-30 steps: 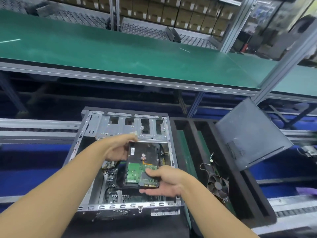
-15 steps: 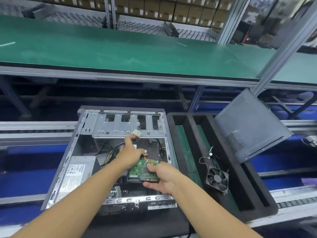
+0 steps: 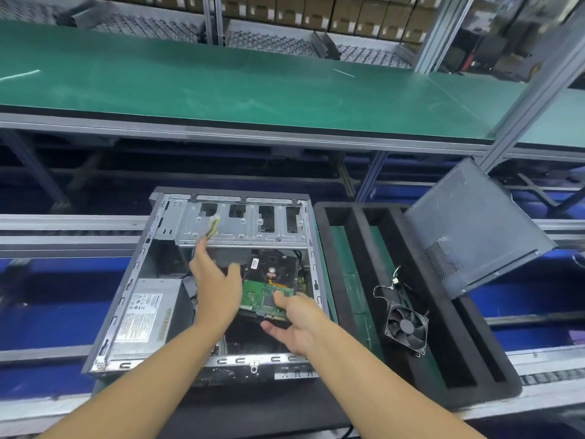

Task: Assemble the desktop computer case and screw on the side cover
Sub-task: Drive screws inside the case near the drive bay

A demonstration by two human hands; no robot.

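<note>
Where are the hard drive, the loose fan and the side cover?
hard drive (image 3: 262, 294): head view, on its green circuit board.
loose fan (image 3: 406, 326): head view, on its round hub.
side cover (image 3: 474, 223): head view, on the plain middle of its grey panel.

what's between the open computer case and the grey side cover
In the head view, a black foam tray sits between the computer case and the side cover, with a small fan lying in it.
</note>
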